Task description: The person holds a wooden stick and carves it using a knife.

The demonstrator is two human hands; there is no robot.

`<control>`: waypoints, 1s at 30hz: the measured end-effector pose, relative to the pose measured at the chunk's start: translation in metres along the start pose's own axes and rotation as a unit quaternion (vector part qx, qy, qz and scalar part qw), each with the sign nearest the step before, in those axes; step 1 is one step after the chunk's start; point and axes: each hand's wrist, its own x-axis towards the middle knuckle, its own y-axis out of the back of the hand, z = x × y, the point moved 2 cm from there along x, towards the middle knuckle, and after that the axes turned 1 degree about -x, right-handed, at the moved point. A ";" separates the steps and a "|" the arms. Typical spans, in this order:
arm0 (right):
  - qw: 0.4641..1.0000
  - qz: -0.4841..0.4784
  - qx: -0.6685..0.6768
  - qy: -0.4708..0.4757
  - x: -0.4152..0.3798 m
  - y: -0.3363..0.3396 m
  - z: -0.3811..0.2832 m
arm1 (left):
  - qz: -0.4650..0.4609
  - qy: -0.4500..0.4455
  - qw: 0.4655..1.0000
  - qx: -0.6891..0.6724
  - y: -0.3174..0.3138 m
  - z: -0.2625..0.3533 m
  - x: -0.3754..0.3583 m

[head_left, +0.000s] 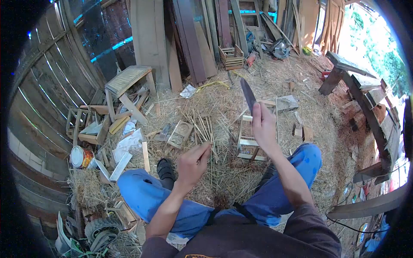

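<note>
one knife (248, 93) juts up from closed right hand (262, 122); left hand (192, 165) curled, hold unclear.

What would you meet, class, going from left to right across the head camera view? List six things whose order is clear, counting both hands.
Labelled can → small wooden table → left hand → slatted wooden crate → right hand → rough wooden bench.

Knife (248, 95), apparently, in right grip (261, 120)
</note>
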 end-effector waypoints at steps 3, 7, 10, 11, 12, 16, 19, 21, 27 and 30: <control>0.999 -0.028 -0.016 0.012 -0.016 -0.013 0.006 | -0.022 0.021 1.000 0.003 -0.004 -0.001 -0.002; 1.000 0.009 0.018 -0.005 0.000 -0.007 0.003 | -0.007 0.020 0.999 -0.042 -0.006 -0.006 0.001; 1.000 -0.011 0.007 -0.022 -0.008 -0.007 0.003 | -0.017 0.038 0.998 -0.053 -0.008 -0.003 0.000; 1.000 -0.024 -0.010 0.004 -0.016 -0.015 0.006 | -0.023 0.044 0.997 -0.052 -0.009 -0.002 0.001; 0.999 -0.036 -0.025 0.029 -0.022 -0.022 0.006 | -0.023 0.039 0.998 -0.054 -0.008 -0.002 0.001; 1.000 -0.003 -0.025 0.003 0.005 -0.010 0.009 | -0.013 0.012 0.999 -0.040 -0.006 -0.004 0.003; 0.999 -0.043 -0.032 0.002 -0.016 -0.015 0.003 | -0.019 0.001 1.000 -0.018 -0.016 -0.001 0.005; 0.992 -0.066 -0.073 0.078 -0.029 -0.033 0.005 | -0.015 0.002 1.000 -0.015 -0.019 -0.003 0.007; 0.997 0.020 -0.075 0.005 -0.002 -0.016 0.019 | -0.004 0.024 1.000 0.006 -0.017 -0.005 0.003; 0.996 -0.009 -0.086 0.022 -0.011 -0.016 0.022 | -0.010 0.027 0.999 0.025 -0.012 -0.004 0.001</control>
